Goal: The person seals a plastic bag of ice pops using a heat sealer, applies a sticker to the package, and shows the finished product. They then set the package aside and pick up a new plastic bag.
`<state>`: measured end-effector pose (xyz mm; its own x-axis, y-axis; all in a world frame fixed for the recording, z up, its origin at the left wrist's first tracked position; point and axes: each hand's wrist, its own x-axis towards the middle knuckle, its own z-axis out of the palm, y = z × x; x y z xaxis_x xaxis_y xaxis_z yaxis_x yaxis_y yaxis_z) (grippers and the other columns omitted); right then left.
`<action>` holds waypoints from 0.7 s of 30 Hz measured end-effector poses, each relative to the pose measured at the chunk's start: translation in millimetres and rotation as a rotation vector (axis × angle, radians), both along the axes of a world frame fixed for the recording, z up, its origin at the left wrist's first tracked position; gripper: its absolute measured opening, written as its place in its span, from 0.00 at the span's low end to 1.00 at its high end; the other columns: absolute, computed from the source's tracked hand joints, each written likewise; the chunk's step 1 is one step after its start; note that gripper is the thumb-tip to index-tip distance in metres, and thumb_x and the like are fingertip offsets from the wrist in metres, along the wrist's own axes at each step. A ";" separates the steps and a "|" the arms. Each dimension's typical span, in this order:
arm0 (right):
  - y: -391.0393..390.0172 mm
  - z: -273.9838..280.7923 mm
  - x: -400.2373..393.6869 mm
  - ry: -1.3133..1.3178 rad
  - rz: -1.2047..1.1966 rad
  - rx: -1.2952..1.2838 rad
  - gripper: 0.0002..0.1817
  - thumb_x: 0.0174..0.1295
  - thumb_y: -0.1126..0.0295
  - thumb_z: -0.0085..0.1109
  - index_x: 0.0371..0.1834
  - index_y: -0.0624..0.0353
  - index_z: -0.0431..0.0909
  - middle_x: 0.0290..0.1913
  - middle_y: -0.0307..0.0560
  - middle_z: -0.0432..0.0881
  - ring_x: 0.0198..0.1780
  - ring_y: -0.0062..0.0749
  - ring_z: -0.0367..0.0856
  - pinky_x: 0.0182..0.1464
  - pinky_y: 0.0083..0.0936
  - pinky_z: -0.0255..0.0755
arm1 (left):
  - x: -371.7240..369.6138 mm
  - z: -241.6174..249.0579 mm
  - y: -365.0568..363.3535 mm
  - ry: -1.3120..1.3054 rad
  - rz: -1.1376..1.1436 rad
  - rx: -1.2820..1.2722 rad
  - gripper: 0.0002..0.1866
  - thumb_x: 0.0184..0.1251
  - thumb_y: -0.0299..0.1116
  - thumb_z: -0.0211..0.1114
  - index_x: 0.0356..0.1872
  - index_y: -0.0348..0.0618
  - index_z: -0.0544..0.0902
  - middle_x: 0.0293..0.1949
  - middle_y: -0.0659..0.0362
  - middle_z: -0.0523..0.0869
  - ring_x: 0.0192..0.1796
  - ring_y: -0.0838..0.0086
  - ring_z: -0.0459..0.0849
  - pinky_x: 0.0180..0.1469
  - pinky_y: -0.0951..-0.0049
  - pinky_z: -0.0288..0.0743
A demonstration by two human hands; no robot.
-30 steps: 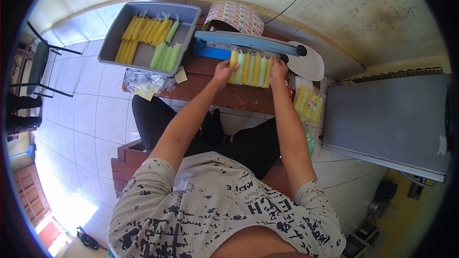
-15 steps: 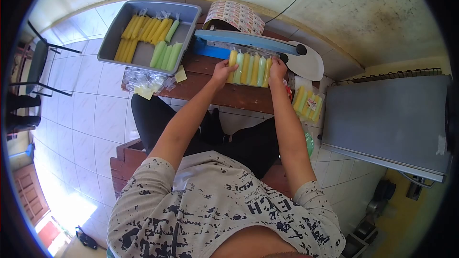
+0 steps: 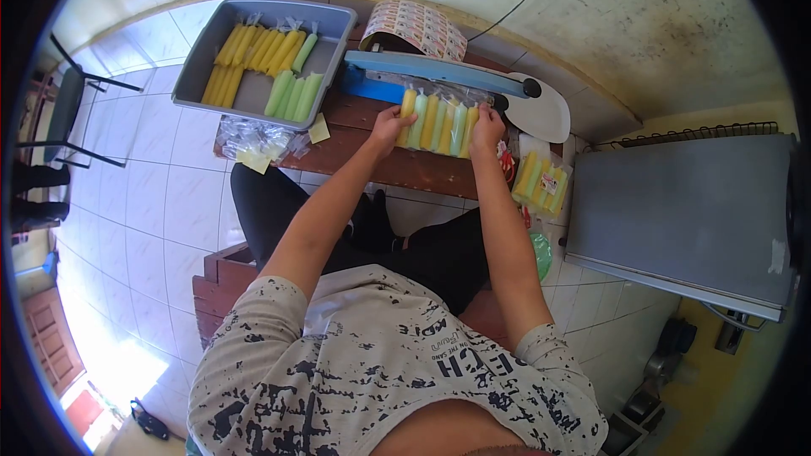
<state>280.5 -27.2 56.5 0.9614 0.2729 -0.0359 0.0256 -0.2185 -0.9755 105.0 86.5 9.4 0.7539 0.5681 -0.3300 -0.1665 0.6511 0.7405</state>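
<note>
A clear plastic pack of ice pops [image 3: 438,125], yellow and pale green tubes side by side, is held between my two hands over the front of the brown bench. My left hand [image 3: 392,129] is closed on its left end, and my right hand [image 3: 486,128] grips its right end. Just behind the pack lies a blue bag sealer [image 3: 439,69] with a long arm and a black knob. Another pack of ice pops [image 3: 540,183], with a label on it, sits to the right of my right hand.
A grey tub [image 3: 180,76] with yellow and green tubes stands at the left. Clear plastic bags [image 3: 260,137] lie in front of it. Behind the sealer curls a printed label sheet [image 3: 414,27]. Red-handled scissors [image 3: 506,162] lie near my right hand. A grey fridge [image 3: 676,211] is at the right.
Both hands and the pack have shifted very slightly to the left. More of the red-handled scissors shows beside my right hand.
</note>
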 end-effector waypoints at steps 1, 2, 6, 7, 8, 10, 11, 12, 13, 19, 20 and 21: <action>-1.5 0.6 -2.6 0.007 0.006 0.018 0.13 0.66 0.65 0.58 0.34 0.67 0.80 0.31 0.43 0.82 0.34 0.25 0.75 0.40 0.23 0.69 | -1.1 -0.7 0.9 -0.001 0.002 -0.001 0.18 0.63 0.27 0.65 0.52 0.31 0.76 0.45 0.53 0.84 0.45 0.69 0.84 0.49 0.69 0.77; -3.0 1.5 -4.9 0.006 0.007 0.016 0.13 0.66 0.65 0.58 0.34 0.67 0.80 0.31 0.43 0.82 0.34 0.25 0.75 0.40 0.23 0.69 | -2.2 -1.4 1.7 -0.016 -0.012 0.001 0.18 0.63 0.27 0.65 0.53 0.31 0.76 0.46 0.53 0.84 0.45 0.69 0.84 0.50 0.69 0.77; -6.9 8.9 -13.7 -0.012 0.022 0.025 0.14 0.66 0.65 0.56 0.33 0.69 0.79 0.31 0.46 0.82 0.33 0.27 0.76 0.40 0.26 0.69 | -7.4 0.6 4.4 -0.040 -0.066 0.005 0.20 0.65 0.27 0.62 0.57 0.30 0.73 0.49 0.51 0.82 0.49 0.66 0.83 0.54 0.67 0.75; -7.4 10.0 -14.8 -0.017 0.026 0.018 0.14 0.66 0.65 0.56 0.33 0.69 0.79 0.30 0.46 0.82 0.33 0.26 0.76 0.39 0.25 0.69 | -8.0 1.3 5.5 -0.042 -0.064 0.005 0.20 0.65 0.27 0.62 0.57 0.30 0.73 0.49 0.51 0.82 0.49 0.66 0.83 0.54 0.67 0.75; -7.6 11.1 -16.2 -0.019 0.028 0.019 0.14 0.66 0.65 0.56 0.33 0.69 0.79 0.30 0.46 0.82 0.33 0.26 0.76 0.39 0.25 0.69 | -8.3 2.0 6.9 -0.038 -0.077 -0.009 0.20 0.65 0.27 0.62 0.57 0.30 0.73 0.49 0.51 0.82 0.50 0.66 0.83 0.55 0.67 0.75; -8.8 12.2 -19.4 -0.006 0.029 0.058 0.14 0.66 0.65 0.56 0.33 0.69 0.79 0.30 0.45 0.82 0.33 0.26 0.77 0.39 0.25 0.69 | -9.9 4.2 8.1 -0.035 -0.090 -0.025 0.20 0.65 0.27 0.62 0.57 0.30 0.73 0.50 0.51 0.82 0.51 0.66 0.82 0.55 0.67 0.74; -9.8 12.8 -21.0 -0.007 0.030 0.059 0.14 0.66 0.65 0.56 0.33 0.69 0.79 0.30 0.45 0.82 0.33 0.26 0.77 0.39 0.25 0.69 | -11.0 5.3 8.8 -0.036 -0.100 -0.025 0.20 0.65 0.27 0.62 0.57 0.30 0.73 0.50 0.51 0.82 0.51 0.66 0.82 0.55 0.67 0.74; -10.7 12.7 -22.7 0.004 0.033 0.088 0.13 0.66 0.65 0.56 0.33 0.67 0.79 0.30 0.42 0.81 0.32 0.23 0.75 0.38 0.22 0.69 | -12.1 5.7 9.6 -0.036 -0.110 -0.026 0.21 0.65 0.27 0.62 0.57 0.31 0.72 0.50 0.52 0.81 0.51 0.66 0.82 0.55 0.67 0.74; -12.4 12.3 -24.9 0.014 0.036 0.118 0.12 0.67 0.65 0.57 0.33 0.65 0.79 0.30 0.38 0.79 0.32 0.20 0.74 0.37 0.19 0.68 | -13.8 5.6 9.0 -0.036 -0.109 -0.026 0.21 0.65 0.27 0.62 0.57 0.31 0.72 0.50 0.52 0.81 0.51 0.66 0.82 0.55 0.67 0.74; -25.2 8.0 -39.6 0.063 0.070 0.197 0.11 0.68 0.67 0.55 0.34 0.64 0.78 0.31 0.38 0.79 0.33 0.20 0.74 0.38 0.19 0.68 | -28.2 4.2 2.4 -0.064 -0.100 0.010 0.19 0.62 0.24 0.65 0.54 0.34 0.75 0.47 0.55 0.82 0.47 0.69 0.82 0.53 0.70 0.74; -27.5 6.5 -41.2 0.065 0.069 0.196 0.11 0.68 0.67 0.55 0.34 0.64 0.78 0.31 0.38 0.79 0.33 0.20 0.74 0.38 0.19 0.68 | -31.5 4.2 0.9 -0.061 -0.091 0.014 0.19 0.61 0.24 0.65 0.54 0.34 0.75 0.46 0.55 0.83 0.47 0.70 0.82 0.52 0.71 0.74; -29.2 6.4 -44.4 0.086 0.080 0.215 0.11 0.69 0.67 0.55 0.34 0.64 0.78 0.31 0.38 0.79 0.34 0.20 0.75 0.38 0.18 0.68 | -34.7 3.6 0.1 -0.058 -0.082 0.020 0.19 0.61 0.24 0.66 0.53 0.35 0.75 0.46 0.56 0.83 0.47 0.71 0.82 0.52 0.71 0.74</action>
